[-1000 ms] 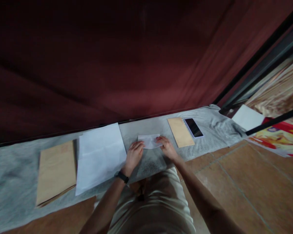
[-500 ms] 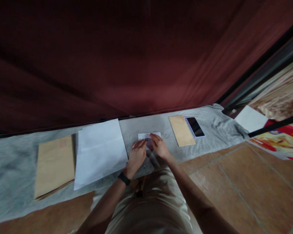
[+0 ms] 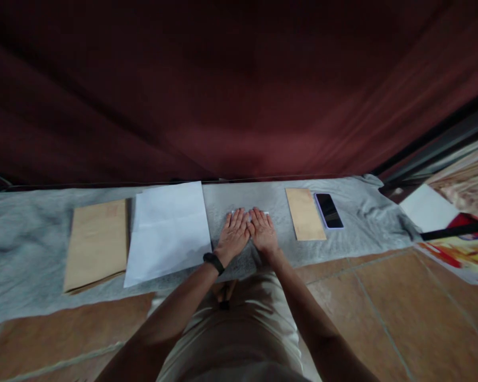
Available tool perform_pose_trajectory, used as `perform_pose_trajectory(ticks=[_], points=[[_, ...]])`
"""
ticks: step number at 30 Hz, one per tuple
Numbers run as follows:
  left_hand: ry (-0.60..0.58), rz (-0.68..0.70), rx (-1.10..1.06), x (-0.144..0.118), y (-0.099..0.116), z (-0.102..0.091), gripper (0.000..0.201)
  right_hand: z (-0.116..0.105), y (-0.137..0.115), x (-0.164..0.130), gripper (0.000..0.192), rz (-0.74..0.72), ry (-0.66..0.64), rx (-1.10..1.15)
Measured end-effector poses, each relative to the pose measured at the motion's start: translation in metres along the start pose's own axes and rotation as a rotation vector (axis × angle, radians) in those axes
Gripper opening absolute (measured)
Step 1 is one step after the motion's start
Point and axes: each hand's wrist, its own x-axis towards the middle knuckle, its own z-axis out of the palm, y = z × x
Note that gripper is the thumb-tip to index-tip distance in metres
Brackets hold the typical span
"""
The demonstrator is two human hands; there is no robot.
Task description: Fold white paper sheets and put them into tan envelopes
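Note:
My left hand [image 3: 231, 234] and my right hand [image 3: 263, 232] lie flat side by side, palms down, on a small folded white paper [image 3: 266, 213] on the grey cloth [image 3: 32, 223]. The paper is almost wholly hidden under the hands; only slivers show at the fingertips. A black band sits on my left wrist. A large white sheet [image 3: 167, 231] lies just left of my left hand.
A brown envelope [image 3: 96, 244] lies at the far left, a smaller brown envelope [image 3: 305, 214] and a dark phone [image 3: 329, 210] to the right. Another white sheet [image 3: 429, 208] sits at the far right by a black bar. A dark red curtain hangs behind; tiled floor lies in front.
Both hands have come together from the paper's two ends to its middle and now press flat on it. The view has shifted so the cloth looks level.

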Motion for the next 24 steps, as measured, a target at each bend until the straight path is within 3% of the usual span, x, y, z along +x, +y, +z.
perform_pose_trajectory(ticks=[24], points=[[-0.031,-0.011,0.029,-0.003,0.003,0.0,0.064,-0.008,0.041,-0.03,0.059,0.083,0.183,-0.098]])
